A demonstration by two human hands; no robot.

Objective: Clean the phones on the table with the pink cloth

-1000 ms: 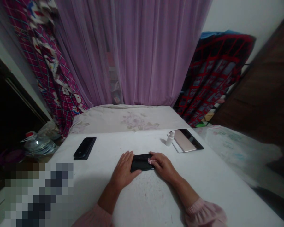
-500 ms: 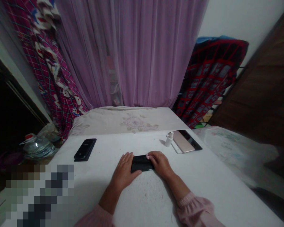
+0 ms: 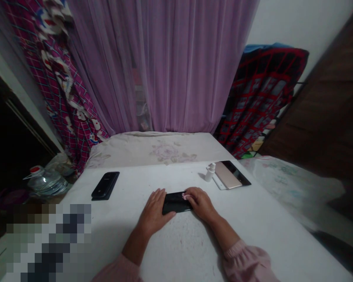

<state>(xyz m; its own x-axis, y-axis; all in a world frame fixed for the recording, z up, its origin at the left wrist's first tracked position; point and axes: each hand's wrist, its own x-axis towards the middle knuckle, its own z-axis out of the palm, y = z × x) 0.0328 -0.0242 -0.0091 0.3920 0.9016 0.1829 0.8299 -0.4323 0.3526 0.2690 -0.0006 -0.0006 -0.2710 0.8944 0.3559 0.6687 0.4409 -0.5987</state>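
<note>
A black phone (image 3: 174, 203) lies flat on the white tabletop in front of me. Its left end is steadied by my left hand (image 3: 155, 211), with the thumb along the near edge and the fingers at the far left corner. My right hand (image 3: 202, 204) rests over the phone's right end, fingers closed on a small pink cloth (image 3: 186, 196) pressed against the dark surface. Only a bit of the cloth shows; the rest is under the fingers.
A white spray bottle (image 3: 211, 172) stands at the right beside a rose-gold device (image 3: 228, 176) and a black one (image 3: 238, 174), laid overlapping. Dark phones (image 3: 105, 185) are stacked at the left. Beyond the table's left edge sits a water jug (image 3: 45, 181).
My right hand and the pink cloth have shifted very slightly on the phone. The left hand keeps its place.
</note>
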